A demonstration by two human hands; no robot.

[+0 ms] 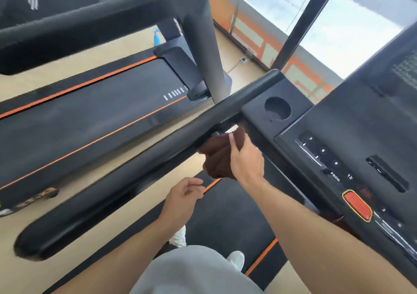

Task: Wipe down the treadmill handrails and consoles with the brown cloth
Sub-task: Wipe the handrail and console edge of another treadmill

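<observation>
Wiping under the handrail [126,165] — soft, light brown cloth [216,158] is bunched in the right hand [244,156]; left hand [182,195] is held loosely curled, empty.

Gym / fitness room. Two treadmills side by side: near one w/ black handrail [126,165], cup holder [277,108], console [338,158] w/ number keys, PROG label, red stop button [357,205]. Next treadmill's belt [90,113] has orange stripes. Tan floor [228,52], big windows [352,32] ahead.

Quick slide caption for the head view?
Right hand presses brown cloth under the handrail beside the console; left hand idle.
</observation>
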